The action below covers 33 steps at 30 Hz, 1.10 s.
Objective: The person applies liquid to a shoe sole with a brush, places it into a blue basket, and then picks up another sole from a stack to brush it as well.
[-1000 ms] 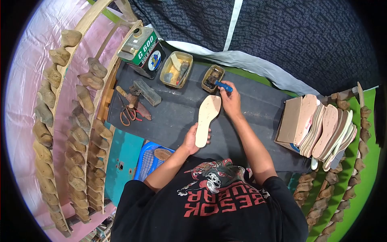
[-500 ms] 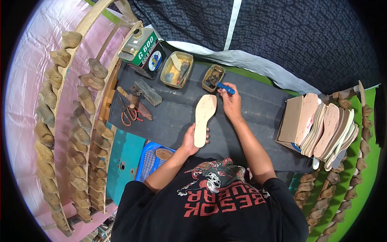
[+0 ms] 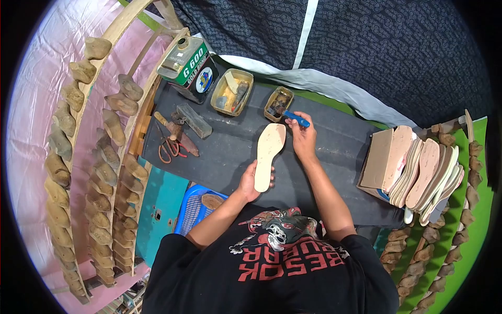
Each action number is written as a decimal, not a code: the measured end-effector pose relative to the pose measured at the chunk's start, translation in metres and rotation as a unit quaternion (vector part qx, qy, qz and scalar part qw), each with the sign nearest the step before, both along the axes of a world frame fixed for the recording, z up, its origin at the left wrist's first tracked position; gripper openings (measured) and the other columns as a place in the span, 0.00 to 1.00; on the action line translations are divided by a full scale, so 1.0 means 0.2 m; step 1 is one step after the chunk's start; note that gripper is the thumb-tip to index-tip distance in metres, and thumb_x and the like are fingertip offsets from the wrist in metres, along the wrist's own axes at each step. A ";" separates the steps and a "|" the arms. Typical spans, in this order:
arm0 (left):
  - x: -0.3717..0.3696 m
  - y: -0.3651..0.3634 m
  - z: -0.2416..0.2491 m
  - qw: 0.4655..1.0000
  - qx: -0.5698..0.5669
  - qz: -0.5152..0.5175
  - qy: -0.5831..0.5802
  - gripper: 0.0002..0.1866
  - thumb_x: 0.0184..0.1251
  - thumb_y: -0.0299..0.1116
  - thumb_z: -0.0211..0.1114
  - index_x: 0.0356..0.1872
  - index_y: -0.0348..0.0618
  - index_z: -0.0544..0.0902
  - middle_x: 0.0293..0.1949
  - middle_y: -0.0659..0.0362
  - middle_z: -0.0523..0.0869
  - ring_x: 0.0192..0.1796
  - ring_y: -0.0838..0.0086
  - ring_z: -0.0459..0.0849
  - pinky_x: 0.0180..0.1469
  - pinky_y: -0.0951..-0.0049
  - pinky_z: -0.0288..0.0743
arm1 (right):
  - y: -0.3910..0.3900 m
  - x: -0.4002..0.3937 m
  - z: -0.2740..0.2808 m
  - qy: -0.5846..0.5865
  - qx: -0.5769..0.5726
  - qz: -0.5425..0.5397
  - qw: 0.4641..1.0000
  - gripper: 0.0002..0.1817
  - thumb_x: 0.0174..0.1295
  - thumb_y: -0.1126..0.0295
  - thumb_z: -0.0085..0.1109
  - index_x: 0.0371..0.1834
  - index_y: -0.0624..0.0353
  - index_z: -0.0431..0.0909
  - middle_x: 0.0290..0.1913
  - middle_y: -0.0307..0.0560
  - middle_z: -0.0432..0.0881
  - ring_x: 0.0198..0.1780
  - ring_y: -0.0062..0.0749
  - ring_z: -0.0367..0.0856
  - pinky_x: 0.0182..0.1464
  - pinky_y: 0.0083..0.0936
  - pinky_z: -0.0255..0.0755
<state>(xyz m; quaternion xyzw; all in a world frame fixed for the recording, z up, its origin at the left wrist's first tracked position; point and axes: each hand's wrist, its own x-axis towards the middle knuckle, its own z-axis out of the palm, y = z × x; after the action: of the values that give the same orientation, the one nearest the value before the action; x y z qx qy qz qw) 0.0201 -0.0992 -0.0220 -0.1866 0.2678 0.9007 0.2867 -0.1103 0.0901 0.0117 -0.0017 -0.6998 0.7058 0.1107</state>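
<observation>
My left hand (image 3: 250, 183) is closed around the narrow heel end of a pale insole (image 3: 269, 149), which points up and away over the dark table. In my right hand (image 3: 303, 137) is a blue-handled brush (image 3: 296, 118). Its dark head reaches into a small tub (image 3: 271, 112) with dark brown residue inside, so its tip is hard to make out. Behind the insole's left side stands a larger tub (image 3: 214, 103) holding a pale strip and small tools.
A Gold Bond can (image 3: 189, 70) stands back left. Scissors (image 3: 165, 152), a hammer (image 3: 170, 124) and a clear block (image 3: 194, 120) lie in front. At right, a cardboard box (image 3: 383, 160) holds several insoles (image 3: 422, 172). Wooden shoe lasts (image 3: 61, 144) line racks on both sides.
The view has shifted slightly. The insole is a little further right, and the blue handle is tilted down more to the right at the tub's edge. Both hands keep their hold.
</observation>
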 end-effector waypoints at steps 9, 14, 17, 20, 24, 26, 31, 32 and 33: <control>-0.04 -0.01 0.01 1.000 -0.013 0.005 0.012 0.26 0.84 0.54 0.45 0.61 0.45 0.79 0.49 0.57 0.86 0.43 0.66 0.84 0.42 0.60 0.82 | 0.00 0.02 0.00 -0.015 0.000 0.003 1.000 0.13 0.78 0.74 0.57 0.61 0.68 0.75 0.47 0.49 0.89 0.50 0.27 0.89 0.55 0.25 0.82; -0.05 -0.01 0.01 1.000 -0.017 0.001 0.016 0.25 0.83 0.55 0.46 0.61 0.47 0.79 0.50 0.57 0.86 0.43 0.66 0.84 0.43 0.60 0.81 | 0.01 0.01 -0.03 -0.018 0.010 0.010 1.000 0.13 0.77 0.74 0.58 0.61 0.67 0.76 0.47 0.49 0.89 0.50 0.26 0.89 0.54 0.24 0.81; -0.05 -0.01 0.01 1.000 -0.017 0.003 0.018 0.25 0.83 0.55 0.46 0.61 0.47 0.79 0.50 0.57 0.86 0.43 0.67 0.83 0.42 0.60 0.80 | 0.01 0.00 -0.02 -0.033 -0.012 0.012 0.999 0.13 0.77 0.74 0.59 0.60 0.68 0.76 0.47 0.49 0.89 0.50 0.26 0.89 0.54 0.23 0.81; -0.05 0.00 0.01 1.000 -0.010 0.004 0.021 0.25 0.84 0.54 0.46 0.60 0.46 0.79 0.50 0.57 0.86 0.43 0.67 0.83 0.42 0.60 0.80 | 0.03 -0.01 -0.03 -0.045 -0.017 0.016 0.999 0.14 0.78 0.74 0.58 0.62 0.67 0.73 0.52 0.52 0.86 0.52 0.33 0.89 0.56 0.27 0.83; -0.04 0.01 0.01 1.000 -0.013 0.015 0.016 0.26 0.84 0.55 0.45 0.61 0.44 0.79 0.49 0.57 0.86 0.42 0.67 0.84 0.42 0.61 0.82 | 0.01 0.01 -0.01 -0.010 -0.049 -0.008 0.999 0.14 0.77 0.74 0.59 0.61 0.68 0.74 0.49 0.52 0.87 0.51 0.31 0.89 0.55 0.26 0.83; -0.04 0.01 0.01 1.000 -0.013 0.014 0.012 0.27 0.84 0.55 0.45 0.61 0.43 0.79 0.48 0.57 0.86 0.41 0.68 0.85 0.41 0.61 0.84 | 0.01 0.01 -0.03 -0.031 -0.049 -0.016 0.998 0.13 0.77 0.74 0.60 0.60 0.69 0.76 0.46 0.51 0.89 0.49 0.27 0.89 0.54 0.24 0.82; -0.05 0.01 0.01 1.000 -0.016 0.009 0.013 0.26 0.84 0.54 0.44 0.62 0.44 0.78 0.49 0.57 0.87 0.42 0.68 0.85 0.42 0.61 0.84 | 0.00 0.03 -0.01 0.005 -0.007 -0.009 1.000 0.14 0.76 0.74 0.62 0.59 0.68 0.76 0.46 0.49 0.90 0.49 0.26 0.89 0.53 0.24 0.82; -0.04 0.01 0.00 1.000 -0.015 0.007 0.009 0.26 0.84 0.54 0.44 0.62 0.44 0.78 0.49 0.57 0.87 0.42 0.68 0.85 0.42 0.61 0.84 | 0.01 0.03 -0.01 0.003 0.003 -0.005 1.000 0.13 0.76 0.74 0.62 0.59 0.68 0.77 0.46 0.49 0.90 0.49 0.25 0.89 0.52 0.23 0.82; -0.04 0.01 0.00 1.000 -0.015 0.005 0.007 0.26 0.85 0.54 0.44 0.62 0.44 0.78 0.49 0.57 0.87 0.41 0.68 0.85 0.42 0.61 0.84 | 0.01 0.03 -0.02 -0.001 0.004 -0.013 1.000 0.13 0.75 0.74 0.62 0.58 0.68 0.77 0.46 0.48 0.90 0.49 0.25 0.89 0.52 0.23 0.82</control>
<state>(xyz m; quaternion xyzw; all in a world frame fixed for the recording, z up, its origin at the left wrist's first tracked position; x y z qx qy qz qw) 0.0120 -0.0968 -0.0221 -0.1863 0.2822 0.8992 0.2777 -0.1047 0.0930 0.0079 -0.0110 -0.7029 0.7011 0.1192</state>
